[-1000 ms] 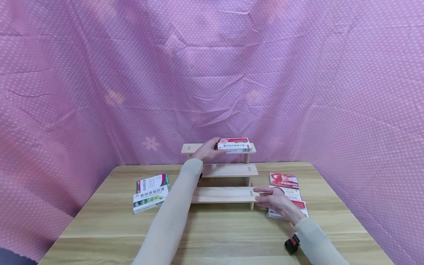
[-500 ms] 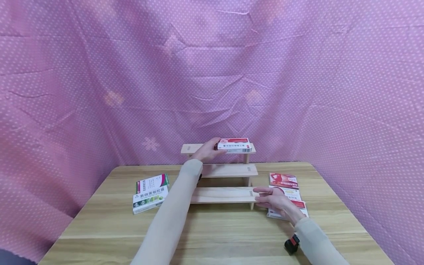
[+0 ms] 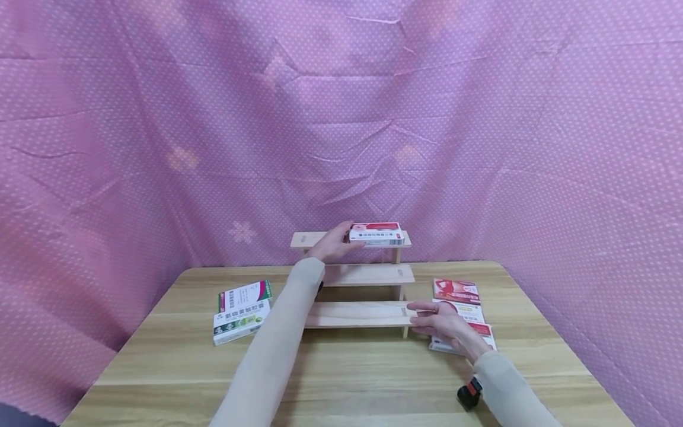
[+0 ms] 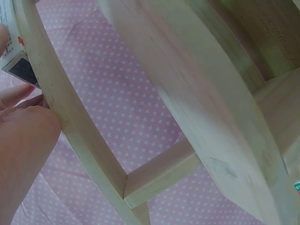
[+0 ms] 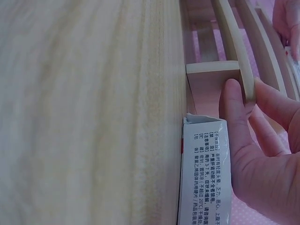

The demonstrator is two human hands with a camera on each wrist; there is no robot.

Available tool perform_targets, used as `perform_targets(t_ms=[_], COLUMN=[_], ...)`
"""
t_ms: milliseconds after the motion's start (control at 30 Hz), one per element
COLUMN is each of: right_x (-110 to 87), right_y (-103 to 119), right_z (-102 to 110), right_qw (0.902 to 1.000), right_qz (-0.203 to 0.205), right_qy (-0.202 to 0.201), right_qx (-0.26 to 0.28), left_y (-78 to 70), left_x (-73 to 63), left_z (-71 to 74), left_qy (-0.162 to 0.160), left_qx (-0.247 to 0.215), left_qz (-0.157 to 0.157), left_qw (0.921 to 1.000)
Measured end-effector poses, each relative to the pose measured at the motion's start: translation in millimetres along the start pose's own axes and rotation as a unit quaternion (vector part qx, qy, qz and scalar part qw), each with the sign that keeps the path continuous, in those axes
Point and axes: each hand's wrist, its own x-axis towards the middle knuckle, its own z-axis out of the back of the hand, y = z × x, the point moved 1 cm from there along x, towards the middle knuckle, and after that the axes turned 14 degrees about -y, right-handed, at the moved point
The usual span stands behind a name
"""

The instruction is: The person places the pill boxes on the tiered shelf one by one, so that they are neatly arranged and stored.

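On the top step of a three-tier wooden display stand (image 3: 368, 274) lies a red and white medicine box (image 3: 377, 235). My left hand (image 3: 332, 243) holds its left end, thumb in front and fingers behind. The left wrist view shows this box (image 4: 11, 42) at the edge of the top board (image 4: 77, 122), with part of the hand (image 4: 28, 145) beside it. My right hand (image 3: 445, 323) pinches the right end of the lowest step. In the right wrist view, fingers (image 5: 233, 101) lie under that board (image 5: 236, 47) and others above it.
Several medicine boxes (image 3: 459, 290) lie by the right hand, partly hidden under it. The printed side of one white carton (image 5: 206, 168) faces the right wrist camera. Left of the stand lie a green and white box (image 3: 242, 320) and another box (image 3: 245, 295). Pink dotted cloth (image 3: 341, 118) hangs behind the table (image 3: 352, 379).
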Motion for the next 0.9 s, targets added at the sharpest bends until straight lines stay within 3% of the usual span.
perform_targets(t_ms=[267, 567, 733, 900], right_x=[-0.3, -0.3, -0.6, -0.9], right_y=[1, 1, 2, 2], right_z=[-6, -6, -3, -3], right_qw=[1.0, 1.0, 1.0, 1.0], right_qz=[0.003, 0.002, 0.0, -0.002], right_qy=[0.004, 0.0, -0.002, -0.001], right_qx=[-0.003, -0.001, 0.002, 0.002], left_y=[11.6, 21.7, 21.3, 28.7], left_x=[-14.7, -34.7, -42.6, -52.6], left_z=[8.3, 21.6, 34.6, 50.6], left_qy=[-0.055, -0.093, -0.096, -0.089], left_qx=[0.003, -0.117, -0.155, -0.158], left_qz=[-0.007, 0.024, 0.035, 0.001], left_qw=[0.9984, 0.9886, 0.9825, 0.9835])
